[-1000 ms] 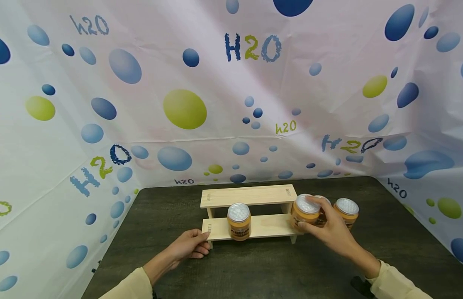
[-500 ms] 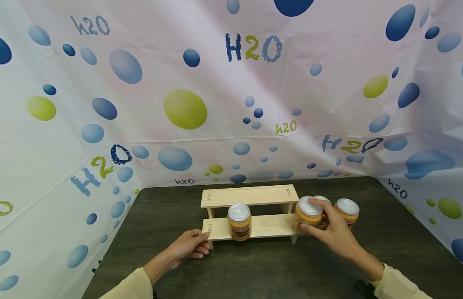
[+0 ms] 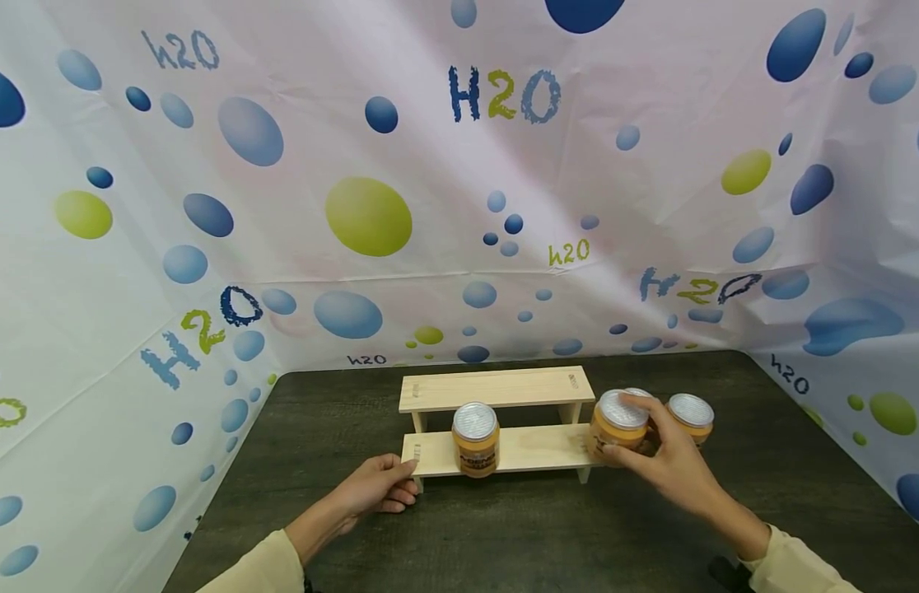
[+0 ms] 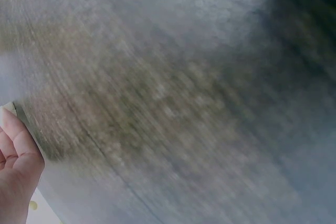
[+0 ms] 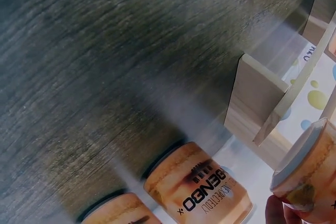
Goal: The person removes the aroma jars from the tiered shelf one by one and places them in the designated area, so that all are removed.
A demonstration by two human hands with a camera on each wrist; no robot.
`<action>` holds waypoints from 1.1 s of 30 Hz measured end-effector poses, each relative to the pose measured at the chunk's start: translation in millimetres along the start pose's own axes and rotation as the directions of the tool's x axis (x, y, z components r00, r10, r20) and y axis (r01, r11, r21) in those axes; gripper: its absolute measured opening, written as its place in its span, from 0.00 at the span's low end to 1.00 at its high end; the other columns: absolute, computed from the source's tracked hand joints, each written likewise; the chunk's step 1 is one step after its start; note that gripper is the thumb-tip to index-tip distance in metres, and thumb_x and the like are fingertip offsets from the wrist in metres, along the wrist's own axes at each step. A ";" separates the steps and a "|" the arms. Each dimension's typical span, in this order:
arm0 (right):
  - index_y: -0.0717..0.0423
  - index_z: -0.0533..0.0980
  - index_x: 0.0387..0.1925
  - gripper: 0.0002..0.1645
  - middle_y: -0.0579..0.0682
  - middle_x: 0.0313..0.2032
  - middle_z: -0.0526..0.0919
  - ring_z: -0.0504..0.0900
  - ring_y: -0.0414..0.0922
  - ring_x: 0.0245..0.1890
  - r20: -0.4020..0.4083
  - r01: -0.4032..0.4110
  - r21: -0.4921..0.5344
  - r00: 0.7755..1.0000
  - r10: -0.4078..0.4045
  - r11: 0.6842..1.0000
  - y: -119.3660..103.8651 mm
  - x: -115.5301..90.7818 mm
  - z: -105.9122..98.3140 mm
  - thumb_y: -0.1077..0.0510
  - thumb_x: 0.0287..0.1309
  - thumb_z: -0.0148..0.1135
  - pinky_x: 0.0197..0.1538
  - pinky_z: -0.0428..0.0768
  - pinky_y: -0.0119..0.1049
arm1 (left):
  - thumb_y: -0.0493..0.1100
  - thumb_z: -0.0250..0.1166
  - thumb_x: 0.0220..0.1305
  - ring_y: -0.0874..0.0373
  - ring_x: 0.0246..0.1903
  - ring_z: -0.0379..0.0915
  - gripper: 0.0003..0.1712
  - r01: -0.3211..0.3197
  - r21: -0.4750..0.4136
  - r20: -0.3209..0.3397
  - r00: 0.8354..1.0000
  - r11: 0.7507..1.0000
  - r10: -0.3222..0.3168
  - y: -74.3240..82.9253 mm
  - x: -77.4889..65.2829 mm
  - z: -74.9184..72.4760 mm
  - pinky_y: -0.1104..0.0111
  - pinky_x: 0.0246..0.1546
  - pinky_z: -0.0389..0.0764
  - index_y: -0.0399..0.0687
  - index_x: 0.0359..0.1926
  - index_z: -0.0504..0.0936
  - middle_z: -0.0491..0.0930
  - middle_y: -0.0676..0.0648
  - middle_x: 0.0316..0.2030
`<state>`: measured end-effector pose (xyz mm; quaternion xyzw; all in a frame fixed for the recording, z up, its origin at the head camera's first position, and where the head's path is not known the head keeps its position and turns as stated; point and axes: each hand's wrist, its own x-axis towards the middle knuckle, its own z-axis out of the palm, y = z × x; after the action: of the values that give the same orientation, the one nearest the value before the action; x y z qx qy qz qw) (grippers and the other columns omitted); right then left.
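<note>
A two-tier wooden stand (image 3: 544, 446) rests on the dark table, and my left hand (image 3: 380, 484) pinches the left end of its lower board. On that board stands an orange jar (image 3: 476, 455) with a silver lid. My right hand (image 3: 674, 465) grips a similar jar (image 3: 606, 436) by its sides at the board's right end. In the right wrist view the held jar (image 5: 310, 177) is tilted in frame, its base off the table, with fingertips (image 5: 274, 211) at its edge. The left wrist view shows part of my left hand (image 4: 18, 163) and blurred tabletop.
Two more jars stand on the table right of the stand; the farther-right jar (image 3: 691, 412) shows clearly, the other jar (image 3: 637, 394) is mostly hidden behind the held one. The upper board (image 3: 496, 389) bears nothing. A patterned sheet (image 3: 467, 313) encloses the table (image 3: 326, 428).
My right hand has moved slightly right with the jar, away from the right end of the lower board. My left hand has stayed on the board.
</note>
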<state>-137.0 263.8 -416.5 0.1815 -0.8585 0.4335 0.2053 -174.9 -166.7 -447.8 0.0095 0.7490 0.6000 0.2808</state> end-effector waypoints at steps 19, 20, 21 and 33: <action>0.57 0.65 0.68 0.43 0.64 0.57 0.72 0.72 0.20 0.48 0.001 -0.066 -0.020 0.998 0.067 0.998 0.2 -8.4 -11.0 0.65 0.52 0.76 0.43 0.81 0.24 | 0.57 0.56 0.76 0.63 0.30 0.79 0.21 0.004 0.007 -0.002 1.000 1.000 -0.004 0.5 -0.4 0.1 0.69 0.36 0.83 0.42 0.42 0.74 0.81 0.50 0.33; 0.57 0.65 0.68 0.43 0.64 0.57 0.73 0.72 0.20 0.48 0.000 -0.069 -0.021 0.998 0.069 0.997 0.4 -8.9 -11.5 0.66 0.52 0.76 0.43 0.81 0.25 | 0.57 0.56 0.76 0.63 0.30 0.79 0.21 0.004 0.007 -0.001 1.000 1.000 -0.004 0.4 -0.4 0.1 0.69 0.36 0.83 0.41 0.42 0.74 0.81 0.50 0.33; 0.57 0.65 0.68 0.43 0.64 0.56 0.73 0.72 0.21 0.48 -0.002 -0.072 -0.022 0.997 0.072 0.997 0.5 -9.3 -12.0 0.66 0.52 0.76 0.43 0.82 0.26 | 0.57 0.56 0.75 0.63 0.30 0.79 0.21 0.003 0.007 0.000 1.000 1.000 -0.003 0.3 -0.3 0.2 0.69 0.36 0.83 0.41 0.42 0.73 0.81 0.50 0.33; 0.57 0.64 0.68 0.44 0.64 0.57 0.71 0.72 0.19 0.47 -0.004 -0.099 -0.032 0.995 0.099 0.995 2.0 -12.1 -16.1 0.65 0.53 0.76 0.42 0.82 0.26 | 0.57 0.56 0.75 0.63 0.31 0.79 0.20 -0.004 0.005 0.005 1.000 1.000 0.004 -0.6 1.6 0.4 0.69 0.36 0.83 0.43 0.41 0.74 0.81 0.51 0.33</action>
<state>-124.6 279.7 -415.3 0.1349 -0.8730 0.4295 0.1876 -175.9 -165.9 -449.1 0.0131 0.7499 0.5986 0.2813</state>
